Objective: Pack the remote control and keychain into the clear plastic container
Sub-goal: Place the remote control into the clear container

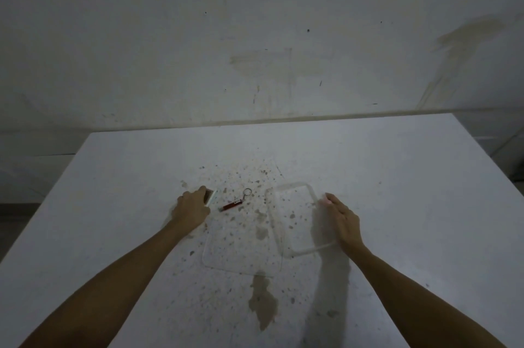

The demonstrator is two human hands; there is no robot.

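Observation:
A clear plastic container (295, 186) sits open on the white table, right of centre. My right hand (341, 218) rests against its right rim, fingers touching the edge. A flat clear lid (241, 258) lies on the table to the container's left. The keychain (234, 203), a small red stick with a metal ring, lies between my hands. My left hand (192, 208) is closed over the remote control (210, 196), a pale slim object of which only the far end shows beyond my fingers.
The white table (397, 177) is speckled with brown stains, with a larger chipped patch (263, 302) near me. A stained wall (255, 35) stands right behind the table's far edge. The table drops off at the left and right sides.

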